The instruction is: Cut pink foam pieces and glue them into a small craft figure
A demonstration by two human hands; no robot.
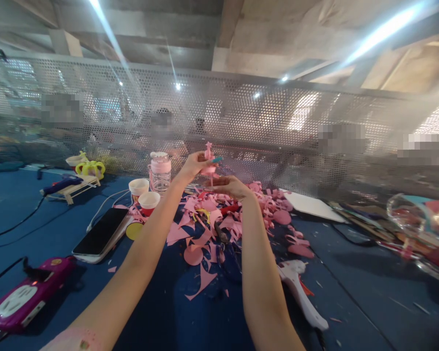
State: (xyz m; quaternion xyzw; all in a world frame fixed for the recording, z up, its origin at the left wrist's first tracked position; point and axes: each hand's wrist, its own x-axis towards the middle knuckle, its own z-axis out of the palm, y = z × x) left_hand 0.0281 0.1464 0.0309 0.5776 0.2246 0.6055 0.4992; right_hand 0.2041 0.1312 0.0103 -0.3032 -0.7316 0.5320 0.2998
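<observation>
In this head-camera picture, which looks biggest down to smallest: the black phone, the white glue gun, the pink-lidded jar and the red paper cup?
As they look here:
1. White glue gun, though it lies nearest the camera, which flatters it.
2. Black phone, nearly the same; the order is unsure.
3. Pink-lidded jar.
4. Red paper cup.

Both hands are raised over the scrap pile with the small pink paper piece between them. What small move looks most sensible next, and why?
Probably a small turn of the pink piece by the left hand, while the right hand steadies its lower end. Both hands pinch it in the air above the pink scraps, away from the table, so nothing else supports it.
</observation>
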